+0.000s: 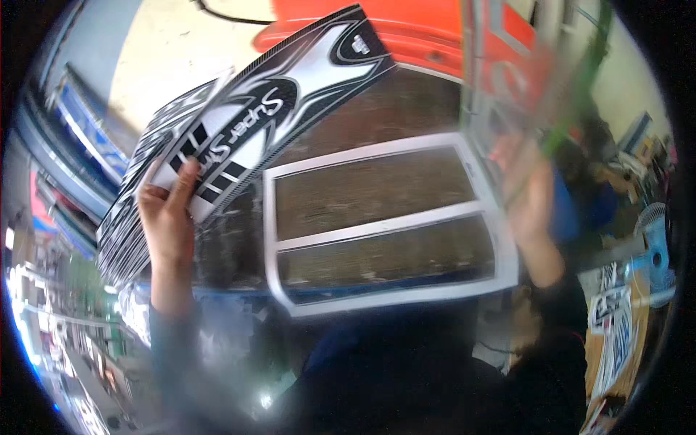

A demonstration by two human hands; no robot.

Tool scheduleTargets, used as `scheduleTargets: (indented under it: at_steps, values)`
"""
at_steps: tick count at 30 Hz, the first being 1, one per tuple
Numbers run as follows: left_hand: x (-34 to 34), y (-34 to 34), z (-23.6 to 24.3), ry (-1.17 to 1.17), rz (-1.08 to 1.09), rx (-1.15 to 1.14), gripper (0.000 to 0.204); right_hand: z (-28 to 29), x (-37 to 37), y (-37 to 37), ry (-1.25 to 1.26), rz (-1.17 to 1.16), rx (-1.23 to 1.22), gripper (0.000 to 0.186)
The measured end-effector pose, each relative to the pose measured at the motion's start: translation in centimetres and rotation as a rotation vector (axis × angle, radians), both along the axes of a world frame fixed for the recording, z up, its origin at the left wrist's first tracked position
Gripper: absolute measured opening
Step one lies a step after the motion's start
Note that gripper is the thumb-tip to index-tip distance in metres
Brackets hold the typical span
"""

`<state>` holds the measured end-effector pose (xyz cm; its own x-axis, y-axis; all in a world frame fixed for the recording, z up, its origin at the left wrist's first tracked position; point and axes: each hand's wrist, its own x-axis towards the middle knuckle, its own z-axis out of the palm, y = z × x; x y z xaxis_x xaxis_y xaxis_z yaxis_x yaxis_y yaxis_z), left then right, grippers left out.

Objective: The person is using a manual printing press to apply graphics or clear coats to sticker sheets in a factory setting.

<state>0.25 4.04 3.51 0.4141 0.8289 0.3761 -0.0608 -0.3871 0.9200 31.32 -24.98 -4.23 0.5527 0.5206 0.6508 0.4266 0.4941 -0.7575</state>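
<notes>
My left hand (168, 217) grips a long black-and-white patterned printed sheet (304, 72), thumb on top, at a fanned stack (130, 225) of similar sheets. A white rectangular frame-like piece (373, 216) with a middle bar lies on the dark, scuffed work surface (228, 254) between my hands. My right hand (525, 188) is raised at the right, smeared by motion, beside a blurred translucent, green-edged upright thing (565, 94); I cannot tell whether it holds it.
An orange plastic object (413, 36) sits behind on a pale surface (167, 36). Rolls or long strips (87, 123) line the left. At the right are a small blue fan (656, 254), clutter and a wooden board (634, 326) with printed sheets (609, 341).
</notes>
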Motion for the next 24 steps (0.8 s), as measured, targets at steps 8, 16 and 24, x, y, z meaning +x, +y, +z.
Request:
scheduleTargets:
  at_steps: [8, 16, 24]
  values:
    - [-18.3, 10.1, 6.5, -0.163, 0.274, 0.041, 0.016, -0.3, 0.4, 0.3, 0.157, -0.048, 0.109, 0.061]
    - [-14.6, 6.4, 2.7, 0.594, 0.767, 1.084, 0.057, 0.1, -0.1, 0.2, 0.026, -0.05, 0.08, 0.057]
    - [-2.1, -4.4, 0.0, 0.747, -0.441, 1.037, 0.046, 2.6, -0.1, -1.3, -0.122, -0.131, 0.108, 0.053]
